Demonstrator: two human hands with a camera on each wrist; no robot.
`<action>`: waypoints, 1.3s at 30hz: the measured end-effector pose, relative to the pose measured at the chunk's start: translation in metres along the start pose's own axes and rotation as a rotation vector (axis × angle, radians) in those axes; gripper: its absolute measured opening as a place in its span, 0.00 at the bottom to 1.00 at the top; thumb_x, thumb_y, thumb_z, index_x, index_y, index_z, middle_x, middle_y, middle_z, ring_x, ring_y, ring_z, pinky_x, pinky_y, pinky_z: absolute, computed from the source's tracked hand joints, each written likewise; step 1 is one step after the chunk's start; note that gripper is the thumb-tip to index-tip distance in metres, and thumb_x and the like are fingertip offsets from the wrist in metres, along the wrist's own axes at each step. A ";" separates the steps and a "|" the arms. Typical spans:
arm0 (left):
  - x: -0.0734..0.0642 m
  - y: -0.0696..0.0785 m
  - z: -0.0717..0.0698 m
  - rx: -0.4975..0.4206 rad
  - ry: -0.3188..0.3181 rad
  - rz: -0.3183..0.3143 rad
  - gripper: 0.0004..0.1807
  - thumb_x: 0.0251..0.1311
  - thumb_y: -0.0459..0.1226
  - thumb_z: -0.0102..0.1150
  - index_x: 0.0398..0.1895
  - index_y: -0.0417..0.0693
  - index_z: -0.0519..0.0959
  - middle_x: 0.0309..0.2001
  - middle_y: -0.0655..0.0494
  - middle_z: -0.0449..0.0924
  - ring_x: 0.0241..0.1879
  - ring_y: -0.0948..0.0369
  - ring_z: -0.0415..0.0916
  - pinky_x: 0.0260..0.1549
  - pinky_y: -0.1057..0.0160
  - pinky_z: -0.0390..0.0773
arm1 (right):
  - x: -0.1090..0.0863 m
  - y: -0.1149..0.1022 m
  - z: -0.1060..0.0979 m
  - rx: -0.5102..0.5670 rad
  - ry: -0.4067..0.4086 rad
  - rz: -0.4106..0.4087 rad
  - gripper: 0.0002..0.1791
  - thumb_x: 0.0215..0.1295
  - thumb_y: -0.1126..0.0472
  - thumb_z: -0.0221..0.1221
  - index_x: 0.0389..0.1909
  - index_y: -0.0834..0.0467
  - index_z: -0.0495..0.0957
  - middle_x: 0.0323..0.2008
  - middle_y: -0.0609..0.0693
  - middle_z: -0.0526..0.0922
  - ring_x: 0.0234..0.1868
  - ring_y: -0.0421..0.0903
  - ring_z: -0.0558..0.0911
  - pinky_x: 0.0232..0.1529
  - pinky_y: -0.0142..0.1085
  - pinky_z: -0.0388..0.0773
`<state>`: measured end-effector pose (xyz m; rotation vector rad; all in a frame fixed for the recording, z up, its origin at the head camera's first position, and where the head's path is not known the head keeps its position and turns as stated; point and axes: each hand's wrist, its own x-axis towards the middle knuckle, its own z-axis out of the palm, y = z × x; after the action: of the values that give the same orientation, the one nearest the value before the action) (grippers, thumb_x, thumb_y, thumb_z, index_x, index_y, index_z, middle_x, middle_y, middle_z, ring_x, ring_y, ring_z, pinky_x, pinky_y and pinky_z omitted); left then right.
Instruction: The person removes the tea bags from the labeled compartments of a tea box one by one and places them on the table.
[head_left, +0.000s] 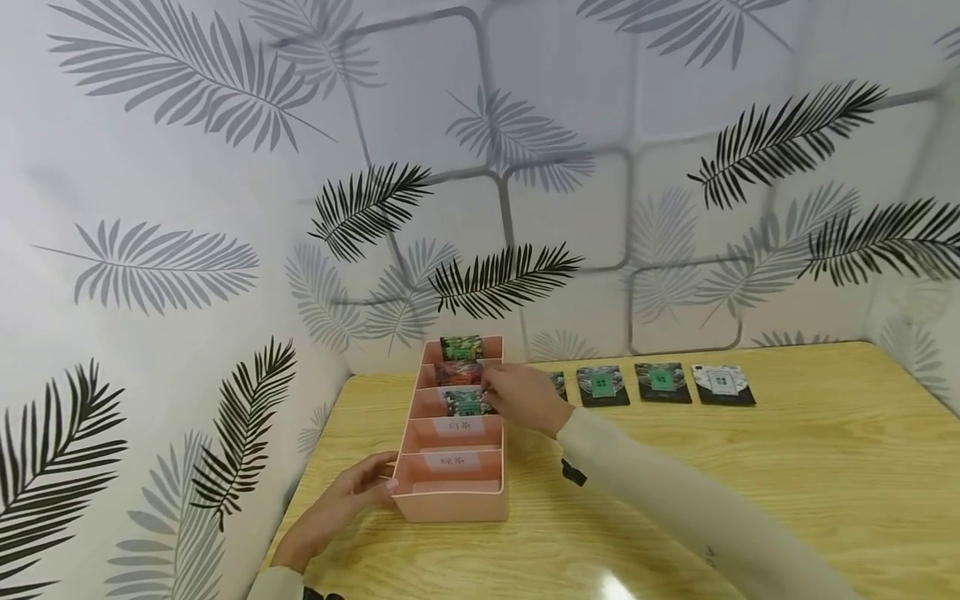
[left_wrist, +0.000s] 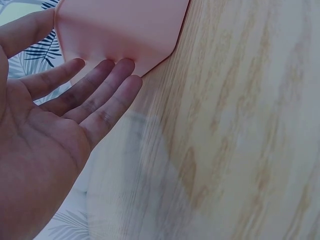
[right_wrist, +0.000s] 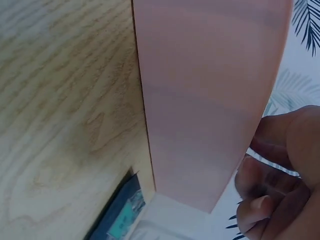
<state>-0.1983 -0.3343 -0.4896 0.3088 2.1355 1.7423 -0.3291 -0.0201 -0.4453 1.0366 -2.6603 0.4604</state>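
A pink divided box (head_left: 450,507) stands on the table, with packets in its three far compartments: a green one (head_left: 462,347), a dark red one (head_left: 459,372) and a dark green one (head_left: 467,402). My left hand (head_left: 351,498) touches the box's near left corner. In the left wrist view its fingers (left_wrist: 107,102) are spread, fingertips at the pink wall. My right hand (head_left: 528,398) is over the right rim, fingertips beside the red and dark green packets. Curled fingers (right_wrist: 255,212) show past the rim in the right wrist view; I cannot tell whether they pinch a packet.
Right of the box, a row of packets lies on the wooden table (head_left: 675,467): a partly hidden one (head_left: 557,383), two dark green ones (head_left: 603,385) and a white-and-black one (head_left: 723,384). White labels (head_left: 452,461) mark the two near compartments. A leaf-patterned wall (head_left: 570,317) borders the table.
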 end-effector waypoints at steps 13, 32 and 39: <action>-0.001 0.002 0.002 0.000 -0.003 0.021 0.28 0.70 0.40 0.51 0.71 0.49 0.60 0.63 0.40 0.66 0.58 0.49 0.69 0.54 0.43 0.72 | 0.004 -0.019 0.001 -0.010 -0.135 0.147 0.14 0.62 0.53 0.63 0.45 0.55 0.77 0.12 0.43 0.69 0.10 0.41 0.67 0.09 0.33 0.57; 0.000 0.003 0.001 -0.012 -0.006 0.007 0.28 0.70 0.41 0.51 0.71 0.49 0.60 0.62 0.41 0.66 0.58 0.51 0.70 0.54 0.43 0.72 | 0.007 -0.002 0.017 0.343 -0.021 0.173 0.07 0.63 0.55 0.63 0.40 0.50 0.81 0.29 0.41 0.83 0.24 0.33 0.77 0.25 0.32 0.77; -0.001 0.004 0.002 -0.009 0.001 -0.005 0.29 0.69 0.42 0.52 0.71 0.48 0.59 0.63 0.41 0.66 0.58 0.51 0.69 0.55 0.43 0.71 | 0.005 -0.002 0.019 0.359 0.046 0.133 0.08 0.67 0.52 0.58 0.40 0.49 0.84 0.31 0.39 0.84 0.23 0.30 0.76 0.29 0.30 0.78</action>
<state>-0.1970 -0.3325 -0.4858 0.2996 2.1266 1.7489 -0.3334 -0.0311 -0.4607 0.9254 -2.6741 1.0060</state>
